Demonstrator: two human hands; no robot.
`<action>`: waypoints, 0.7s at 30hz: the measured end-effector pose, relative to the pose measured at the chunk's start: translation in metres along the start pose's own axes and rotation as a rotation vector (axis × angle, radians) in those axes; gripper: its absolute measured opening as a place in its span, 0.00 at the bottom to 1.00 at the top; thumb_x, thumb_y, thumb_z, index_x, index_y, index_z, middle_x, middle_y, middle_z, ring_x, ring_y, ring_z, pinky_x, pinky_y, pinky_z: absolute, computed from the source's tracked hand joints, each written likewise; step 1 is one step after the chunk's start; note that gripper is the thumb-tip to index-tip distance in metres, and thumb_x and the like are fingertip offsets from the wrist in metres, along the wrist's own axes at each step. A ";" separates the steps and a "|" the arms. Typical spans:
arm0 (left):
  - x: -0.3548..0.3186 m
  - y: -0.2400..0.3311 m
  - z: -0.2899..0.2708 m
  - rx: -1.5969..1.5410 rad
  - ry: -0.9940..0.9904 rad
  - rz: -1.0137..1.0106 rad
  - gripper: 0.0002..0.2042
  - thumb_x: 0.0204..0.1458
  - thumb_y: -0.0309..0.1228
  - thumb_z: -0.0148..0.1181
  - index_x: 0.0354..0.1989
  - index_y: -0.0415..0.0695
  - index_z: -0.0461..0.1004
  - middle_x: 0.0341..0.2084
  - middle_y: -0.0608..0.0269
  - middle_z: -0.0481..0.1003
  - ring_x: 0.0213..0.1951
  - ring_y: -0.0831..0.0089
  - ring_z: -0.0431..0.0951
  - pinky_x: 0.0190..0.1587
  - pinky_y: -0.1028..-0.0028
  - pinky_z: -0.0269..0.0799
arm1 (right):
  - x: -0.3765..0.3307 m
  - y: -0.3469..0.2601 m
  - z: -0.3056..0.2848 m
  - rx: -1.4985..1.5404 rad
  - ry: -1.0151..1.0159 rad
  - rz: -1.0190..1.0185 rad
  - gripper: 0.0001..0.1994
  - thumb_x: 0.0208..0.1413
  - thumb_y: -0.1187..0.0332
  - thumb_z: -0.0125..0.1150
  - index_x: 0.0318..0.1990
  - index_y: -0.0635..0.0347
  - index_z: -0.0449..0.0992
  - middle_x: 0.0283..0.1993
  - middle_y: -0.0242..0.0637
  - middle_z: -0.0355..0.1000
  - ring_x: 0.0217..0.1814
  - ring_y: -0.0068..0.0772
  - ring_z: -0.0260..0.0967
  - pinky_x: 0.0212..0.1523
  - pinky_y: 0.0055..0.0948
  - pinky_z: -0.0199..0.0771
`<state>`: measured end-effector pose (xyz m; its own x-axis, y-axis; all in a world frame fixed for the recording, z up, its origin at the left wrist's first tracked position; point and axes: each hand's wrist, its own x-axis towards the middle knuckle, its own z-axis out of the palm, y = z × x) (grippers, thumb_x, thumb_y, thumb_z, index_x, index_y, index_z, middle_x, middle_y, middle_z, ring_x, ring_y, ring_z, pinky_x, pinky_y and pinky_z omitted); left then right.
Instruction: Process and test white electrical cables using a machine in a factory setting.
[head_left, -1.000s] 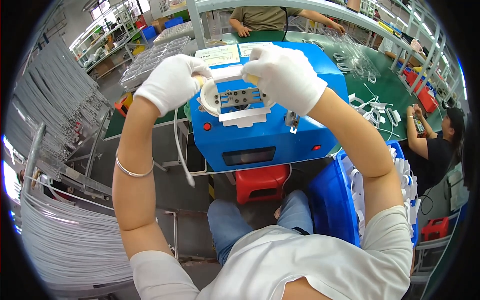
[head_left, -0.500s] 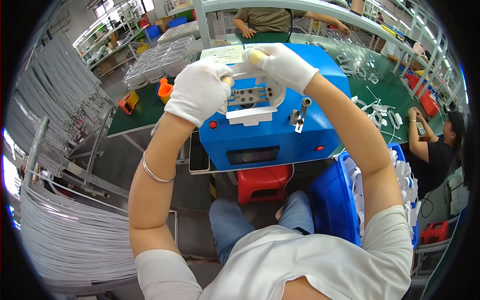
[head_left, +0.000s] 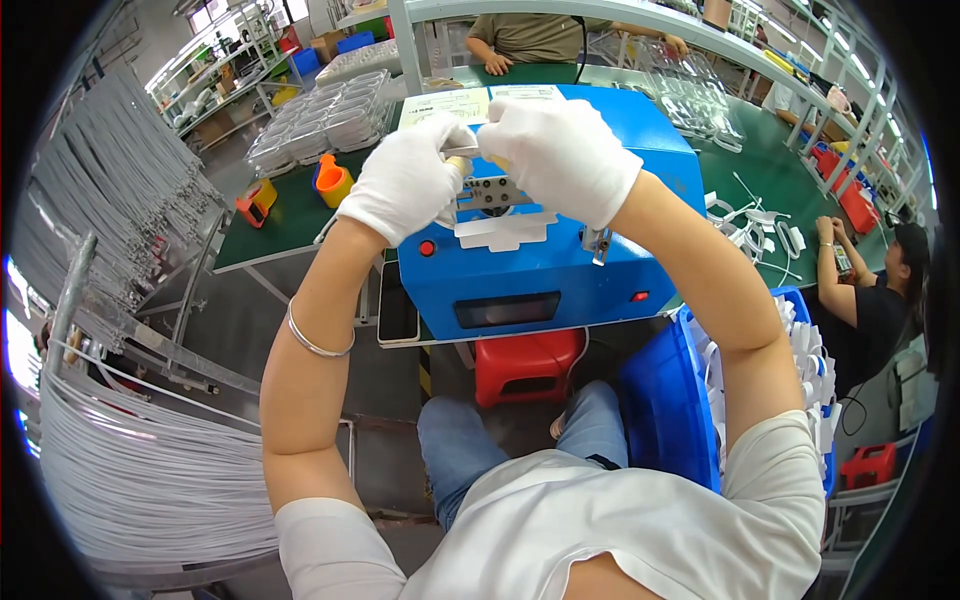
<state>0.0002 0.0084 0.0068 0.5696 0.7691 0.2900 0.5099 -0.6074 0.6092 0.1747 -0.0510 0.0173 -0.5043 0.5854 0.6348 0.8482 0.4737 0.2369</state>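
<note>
My two hands, in white gloves, meet above a blue box-shaped machine (head_left: 540, 270). My left hand (head_left: 405, 180) and my right hand (head_left: 560, 155) are both closed on a small white cable piece (head_left: 462, 152), of which only a thin strip shows between the fingers. Right beneath them is the machine's metal fixture (head_left: 495, 195), with a white plate (head_left: 505, 230) in front of it. On the machine's front are a red button (head_left: 427, 248) and a dark display (head_left: 505, 310).
A blue bin (head_left: 660, 400) of white cable bundles (head_left: 810, 370) stands at my right knee, a red stool (head_left: 530, 365) under the machine. On the green table (head_left: 290, 215) are an orange cup (head_left: 333, 180) and clear trays (head_left: 330, 120). Grey cables (head_left: 130, 480) hang left. A co-worker (head_left: 880, 300) sits right.
Both hands have lifted off the fixture and come together toward the machine's back edge. The white cable loop seen a second ago is now bunched out of sight inside the fingers.
</note>
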 end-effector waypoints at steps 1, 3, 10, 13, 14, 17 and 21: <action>-0.001 0.000 -0.001 0.052 0.044 0.051 0.09 0.49 0.25 0.59 0.39 0.39 0.73 0.35 0.55 0.77 0.35 0.71 0.77 0.38 0.72 0.74 | 0.000 0.003 0.001 0.036 0.005 -0.005 0.02 0.48 0.75 0.59 0.31 0.58 0.75 0.30 0.38 0.71 0.34 0.39 0.72 0.34 0.33 0.74; -0.004 -0.001 0.000 0.104 0.085 0.103 0.09 0.49 0.24 0.58 0.39 0.38 0.73 0.32 0.57 0.77 0.33 0.74 0.77 0.37 0.74 0.73 | 0.004 0.008 0.000 0.072 0.009 -0.005 0.03 0.49 0.74 0.59 0.32 0.58 0.76 0.31 0.38 0.72 0.33 0.37 0.73 0.34 0.32 0.74; -0.017 0.021 -0.006 -0.028 0.026 -0.118 0.16 0.53 0.42 0.57 0.38 0.39 0.74 0.30 0.54 0.77 0.34 0.68 0.78 0.37 0.73 0.72 | 0.009 0.022 -0.005 0.833 -0.356 0.617 0.10 0.51 0.65 0.61 0.35 0.62 0.75 0.29 0.34 0.72 0.28 0.21 0.69 0.33 0.24 0.71; -0.020 -0.048 -0.005 -0.347 0.263 0.185 0.18 0.58 0.43 0.52 0.42 0.37 0.73 0.31 0.59 0.76 0.29 0.81 0.74 0.27 0.82 0.67 | 0.007 0.009 -0.014 0.874 -0.201 0.476 0.09 0.51 0.65 0.60 0.33 0.62 0.75 0.28 0.33 0.72 0.26 0.21 0.69 0.31 0.22 0.71; -0.031 -0.005 -0.014 -0.627 0.218 -0.208 0.15 0.59 0.38 0.50 0.46 0.40 0.72 0.30 0.63 0.74 0.25 0.86 0.70 0.23 0.87 0.61 | -0.002 0.014 -0.023 0.957 -0.126 0.471 0.09 0.51 0.65 0.60 0.33 0.62 0.75 0.28 0.33 0.73 0.26 0.21 0.69 0.31 0.22 0.71; -0.059 0.017 -0.028 -0.423 0.261 0.145 0.21 0.59 0.40 0.48 0.53 0.35 0.68 0.34 0.62 0.72 0.30 0.79 0.71 0.29 0.84 0.66 | -0.024 0.027 -0.035 1.169 0.062 0.476 0.10 0.53 0.65 0.60 0.36 0.63 0.76 0.29 0.33 0.74 0.29 0.22 0.71 0.33 0.21 0.73; -0.078 0.024 -0.032 -0.391 0.374 0.094 0.31 0.60 0.49 0.44 0.61 0.34 0.59 0.46 0.52 0.72 0.41 0.72 0.72 0.41 0.76 0.69 | -0.097 0.119 -0.027 0.770 0.200 0.453 0.12 0.55 0.67 0.58 0.43 0.63 0.75 0.42 0.38 0.73 0.37 0.23 0.70 0.37 0.21 0.74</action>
<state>-0.0524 -0.0602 0.0223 0.2967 0.7769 0.5553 0.1501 -0.6122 0.7763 0.3285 -0.0692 0.0040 -0.0515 0.7314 0.6800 0.5792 0.5765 -0.5763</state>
